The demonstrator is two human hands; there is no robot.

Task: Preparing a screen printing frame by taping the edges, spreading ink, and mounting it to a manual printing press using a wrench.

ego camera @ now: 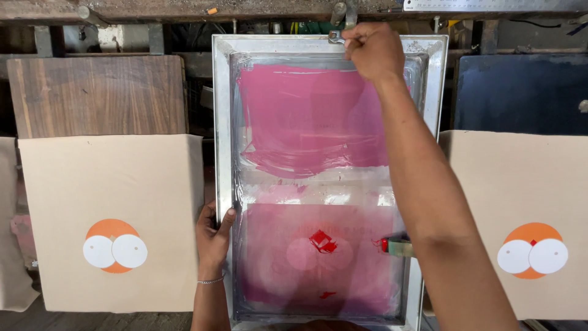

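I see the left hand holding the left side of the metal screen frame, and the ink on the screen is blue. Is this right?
Not quite. The head view shows the left hand gripping the left side of the metal screen frame, but the ink on the screen is pink, not blue.

Screen frame [222, 122]: bare metal, dull silver, scuffed. Mesh [318, 257]: thin, translucent, coated in wet glossy pink ink [306, 122], streaky; clear shiny tape along the inner edges. Left sheet [110, 184] and right sheet [520, 184]: tan, matt, smooth, paper or cloth, can't tell; flat orange-and-white print. Board [98, 95]: dark wood, visible grain, matt. Bracelet [211, 281] on left wrist: thin shiny metal chain.
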